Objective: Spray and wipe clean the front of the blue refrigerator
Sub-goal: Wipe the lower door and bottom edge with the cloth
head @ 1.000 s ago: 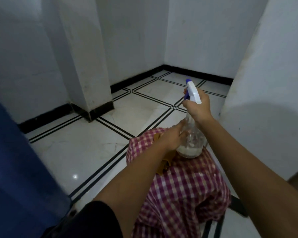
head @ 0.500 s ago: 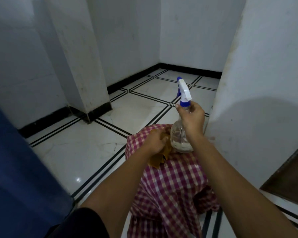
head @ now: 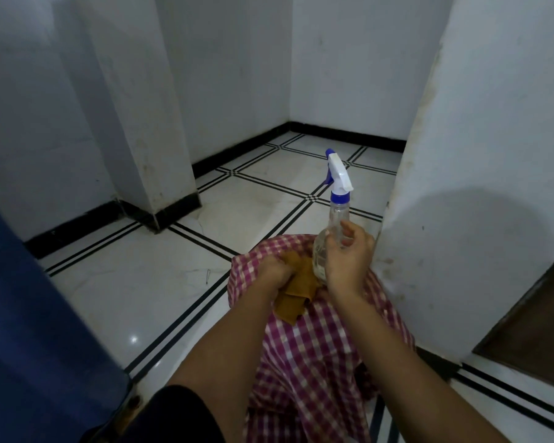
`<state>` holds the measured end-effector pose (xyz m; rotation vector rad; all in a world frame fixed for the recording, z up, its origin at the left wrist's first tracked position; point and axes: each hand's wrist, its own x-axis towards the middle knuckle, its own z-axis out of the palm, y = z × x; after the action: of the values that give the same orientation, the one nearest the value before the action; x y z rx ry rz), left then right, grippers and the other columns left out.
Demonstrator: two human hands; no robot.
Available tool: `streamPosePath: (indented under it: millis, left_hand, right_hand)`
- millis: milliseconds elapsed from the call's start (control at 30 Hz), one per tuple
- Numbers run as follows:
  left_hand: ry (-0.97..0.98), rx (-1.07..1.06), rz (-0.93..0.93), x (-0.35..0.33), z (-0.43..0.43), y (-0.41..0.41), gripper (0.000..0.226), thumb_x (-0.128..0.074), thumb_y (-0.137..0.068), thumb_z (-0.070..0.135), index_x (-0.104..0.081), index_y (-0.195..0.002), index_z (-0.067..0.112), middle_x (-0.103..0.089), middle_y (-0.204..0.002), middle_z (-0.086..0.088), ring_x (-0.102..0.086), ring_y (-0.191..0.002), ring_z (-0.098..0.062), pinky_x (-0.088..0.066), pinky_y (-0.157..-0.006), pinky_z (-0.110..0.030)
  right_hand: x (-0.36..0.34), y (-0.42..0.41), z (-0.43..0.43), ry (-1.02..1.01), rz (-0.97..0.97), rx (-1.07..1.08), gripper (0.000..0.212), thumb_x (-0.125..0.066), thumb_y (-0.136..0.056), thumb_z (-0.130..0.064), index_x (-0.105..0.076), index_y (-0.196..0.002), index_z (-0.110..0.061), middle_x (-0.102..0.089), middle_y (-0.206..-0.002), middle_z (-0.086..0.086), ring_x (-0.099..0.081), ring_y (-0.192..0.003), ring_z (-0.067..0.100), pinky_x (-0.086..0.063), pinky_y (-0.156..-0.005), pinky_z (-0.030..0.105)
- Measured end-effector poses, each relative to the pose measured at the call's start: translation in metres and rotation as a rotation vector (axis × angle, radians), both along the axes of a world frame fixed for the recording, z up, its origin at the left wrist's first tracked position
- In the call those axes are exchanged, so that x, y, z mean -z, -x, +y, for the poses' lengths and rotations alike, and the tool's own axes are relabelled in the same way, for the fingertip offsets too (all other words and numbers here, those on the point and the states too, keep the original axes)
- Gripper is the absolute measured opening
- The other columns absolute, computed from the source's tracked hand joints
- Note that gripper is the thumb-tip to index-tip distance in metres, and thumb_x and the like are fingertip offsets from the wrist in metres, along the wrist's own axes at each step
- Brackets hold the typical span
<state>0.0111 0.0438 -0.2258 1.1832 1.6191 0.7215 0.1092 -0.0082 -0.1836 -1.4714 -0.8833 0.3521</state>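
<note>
Since 0.5 s ago the right hand point(head: 349, 262) has slid from the neck of the spray bottle point(head: 339, 199) down to its clear body. At far left stands the blue refrigerator point(head: 29, 314), well apart from both hands. The left hand point(head: 274, 273) bunches its fingers around the brown cloth point(head: 296, 290) on the pink checked cover point(head: 317, 353). Just right of it, the spray bottle stands upright on that cover. The right hand's fingers curl loosely against it; whether they grip cannot be told.
</note>
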Motion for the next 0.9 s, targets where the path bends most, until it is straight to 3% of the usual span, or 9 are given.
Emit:
streamPosePath:
  millis: [100,167,233,300,500,633,767,833,900]
  left_hand:
    - [-0.002,-0.107,-0.230,-0.010,-0.005,0.013,0.004,-0.055,-0.090,0.013,-0.052,-0.088,0.011,-0.057,-0.105,-0.014,-0.057,-0.090,-0.025,-0.051,-0.078,-0.036]
    - [-0.010,-0.119,-0.329,-0.021,-0.007,0.026,0.010,-0.051,-0.089,0.007,-0.053,-0.098,0.010,-0.057,-0.101,-0.013,-0.055,-0.081,-0.021,-0.051,-0.072,-0.034]
    - [0.015,-0.105,-0.386,-0.033,-0.012,0.042,0.017,-0.053,-0.087,0.006,-0.054,-0.104,0.010,-0.058,-0.099,-0.012,-0.055,-0.084,-0.022,-0.053,-0.078,-0.037]
    - [0.045,-0.085,-0.427,-0.045,-0.021,0.057,0.013,-0.055,-0.086,0.006,-0.055,-0.097,0.011,-0.058,-0.099,-0.012,-0.056,-0.090,-0.025,-0.051,-0.087,-0.042]
    - [0.038,-0.116,-0.666,-0.071,-0.054,0.126,0.020,-0.054,-0.090,0.017,-0.051,-0.108,0.009,-0.057,-0.109,-0.014,-0.055,-0.101,-0.028,-0.051,-0.081,-0.039]
    - [-0.078,-0.134,-0.608,-0.083,-0.082,0.182,0.029,-0.059,-0.089,0.019,-0.053,-0.114,0.005,-0.060,-0.110,-0.014,-0.059,-0.100,-0.025,-0.054,-0.070,-0.035]
    - [-0.156,-0.163,-0.536,-0.095,-0.115,0.246,0.036,-0.062,-0.087,0.026,-0.054,-0.117,0.008,-0.061,-0.112,-0.011,-0.058,-0.103,-0.024,-0.051,-0.081,-0.039]
    - [-0.222,-0.225,-0.488,-0.101,-0.131,0.273,0.031,-0.061,-0.087,0.030,-0.058,-0.111,0.010,-0.062,-0.110,-0.010,-0.058,-0.104,-0.025,-0.049,-0.087,-0.042]
    - [-0.307,-0.287,-0.407,-0.111,-0.150,0.299,0.023,-0.060,-0.088,0.031,-0.061,-0.099,0.011,-0.065,-0.097,-0.007,-0.060,-0.095,-0.021,-0.052,-0.081,-0.038]
  right_hand:
    - [0.008,0.009,-0.004,0.035,-0.015,-0.054,0.019,-0.061,-0.087,-0.013,-0.061,-0.105,-0.007,-0.058,-0.103,0.003,-0.057,-0.088,0.014,-0.043,-0.075,0.017]
    - [0.012,0.018,-0.004,0.097,0.026,-0.149,0.017,-0.059,-0.089,-0.015,-0.063,-0.102,-0.005,-0.065,-0.098,0.007,-0.061,-0.089,0.018,-0.049,-0.079,0.026]
    - [0.014,0.030,-0.001,0.184,0.076,-0.257,0.021,-0.060,-0.088,-0.018,-0.064,-0.105,-0.006,-0.067,-0.100,0.010,-0.063,-0.092,0.022,-0.052,-0.085,0.038]
    - [0.015,0.042,0.003,0.260,0.109,-0.360,0.029,-0.062,-0.087,-0.025,-0.063,-0.109,-0.007,-0.067,-0.103,0.011,-0.063,-0.093,0.024,-0.053,-0.086,0.044]
    - [-0.003,0.100,0.000,0.424,0.216,-0.715,0.061,-0.066,-0.081,-0.043,-0.050,-0.128,-0.008,-0.058,-0.124,0.009,-0.060,-0.107,0.025,-0.050,-0.092,0.042]
    - [-0.020,0.146,-0.015,0.491,0.370,-0.938,0.049,-0.065,-0.084,-0.030,-0.052,-0.122,-0.003,-0.061,-0.117,0.011,-0.060,-0.103,0.025,-0.051,-0.088,0.039]
    - [-0.040,0.202,-0.035,0.519,0.430,-1.103,0.037,-0.065,-0.084,-0.026,-0.057,-0.114,-0.007,-0.063,-0.110,0.010,-0.059,-0.102,0.024,-0.048,-0.094,0.045]
    - [-0.050,0.227,-0.046,0.485,0.424,-1.167,0.021,-0.063,-0.087,-0.025,-0.059,-0.103,-0.012,-0.064,-0.103,0.007,-0.059,-0.098,0.021,-0.051,-0.084,0.042]
    - [-0.060,0.254,-0.058,0.464,0.449,-1.225,0.013,-0.059,-0.089,-0.021,-0.058,-0.098,-0.012,-0.064,-0.105,0.011,-0.060,-0.100,0.025,-0.053,-0.078,0.041]
